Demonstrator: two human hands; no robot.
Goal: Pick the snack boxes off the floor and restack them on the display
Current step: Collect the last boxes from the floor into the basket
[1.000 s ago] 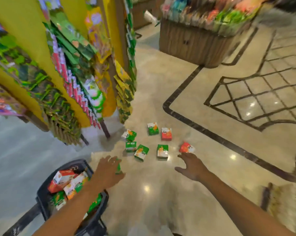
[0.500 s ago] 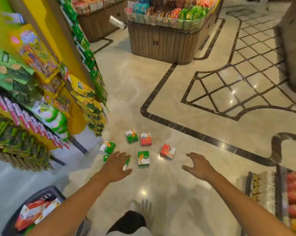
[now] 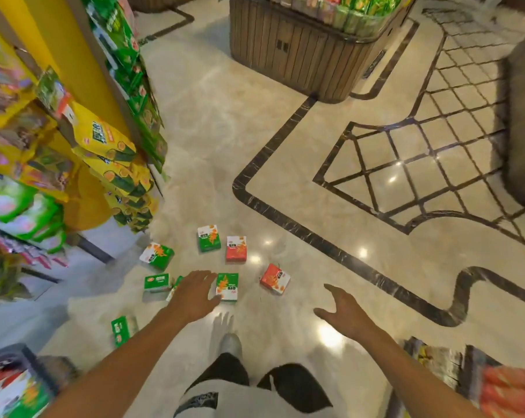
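Several small snack boxes lie scattered on the shiny floor. Green ones: one (image 3: 209, 238) at the back, one (image 3: 157, 256) tilted at the left, one (image 3: 156, 282) on its side, one (image 3: 227, 287) by my fingers, one (image 3: 121, 330) lower left. Red ones: one (image 3: 236, 248) at the back, one (image 3: 275, 279) at the right. My left hand (image 3: 193, 295) hovers palm down with relaxed fingers over the boxes, partly hiding another green box (image 3: 174, 290). My right hand (image 3: 341, 307) is spread and holds nothing, right of the pile.
A dark basket (image 3: 23, 384) with more boxes sits at the bottom left. Yellow racks (image 3: 83, 116) hung with snack bags stand at the left. A wooden display island (image 3: 300, 52) stands ahead; a shelf of goods (image 3: 502, 384) is at the bottom right. My shoe (image 3: 231, 343) is below the boxes.
The view has shifted forward over the boxes. My left hand moved from above the basket out over the green boxes; my right hand stayed spread at the right.
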